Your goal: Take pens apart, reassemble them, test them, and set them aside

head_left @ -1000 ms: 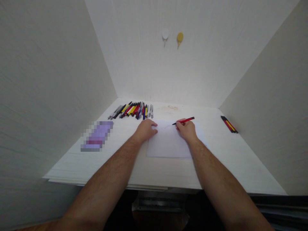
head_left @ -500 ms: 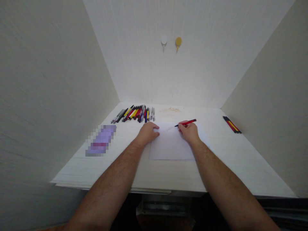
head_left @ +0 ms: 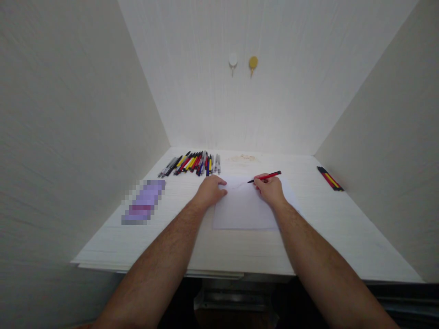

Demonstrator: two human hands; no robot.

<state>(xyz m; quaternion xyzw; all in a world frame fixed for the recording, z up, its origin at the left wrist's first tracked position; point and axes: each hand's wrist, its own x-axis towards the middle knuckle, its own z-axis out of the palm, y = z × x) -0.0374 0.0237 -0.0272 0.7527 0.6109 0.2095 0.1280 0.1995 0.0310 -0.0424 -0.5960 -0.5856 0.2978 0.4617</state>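
Note:
A sheet of white paper (head_left: pixel 243 212) lies on the white desk in front of me. My right hand (head_left: pixel 270 188) grips a red pen (head_left: pixel 272 175) with a black tip, its point at the upper part of the sheet beside a faint scribbled line. Over the sheet's left edge rests my left hand (head_left: pixel 211 189), thumb and fingers apart, holding nothing. Just beyond that hand lies a spread of pens (head_left: pixel 192 162) in red, yellow, black, blue and clear plastic.
On the left of the desk (head_left: pixel 164 246) is a blurred purple item (head_left: pixel 146 201). A few red, yellow and black pens (head_left: pixel 330 178) lie against the right wall. Light brown crumbs or stains (head_left: pixel 245 158) mark the back. Two hooks, one white (head_left: pixel 232 60) and one yellow (head_left: pixel 253 62), are on the back wall.
The pen tip in my right hand has shifted very slightly left and down on the paper. My left hand stays in place. The whole view has tilted a little.

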